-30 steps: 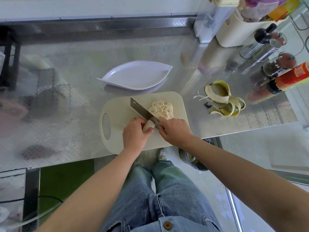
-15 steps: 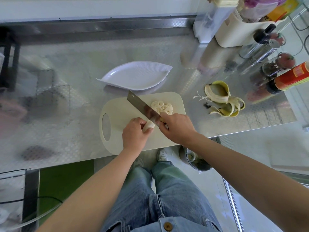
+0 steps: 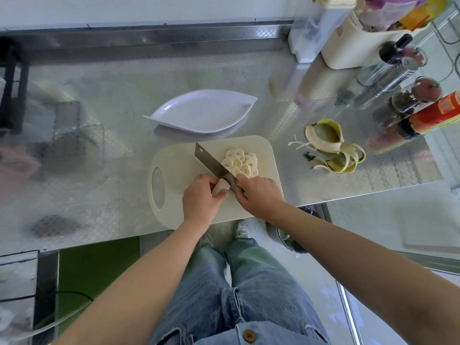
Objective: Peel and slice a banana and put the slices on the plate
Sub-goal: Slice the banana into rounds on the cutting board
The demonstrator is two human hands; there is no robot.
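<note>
On the cream cutting board, my left hand pinches the short stub of peeled banana. My right hand grips the handle of a cleaver, whose blade rests down on the board against the stub's cut end. A pile of several banana slices lies just right of the blade. The white leaf-shaped plate sits beyond the board with nothing on it.
The banana peel lies on the metal counter to the right of the board. Bottles, spice jars and a white container crowd the back right corner. A bin stands on the floor below the counter edge.
The cleaver was lifted off the board half a second ago and has come back down on the banana stub. My left hand has stayed on the stub.
</note>
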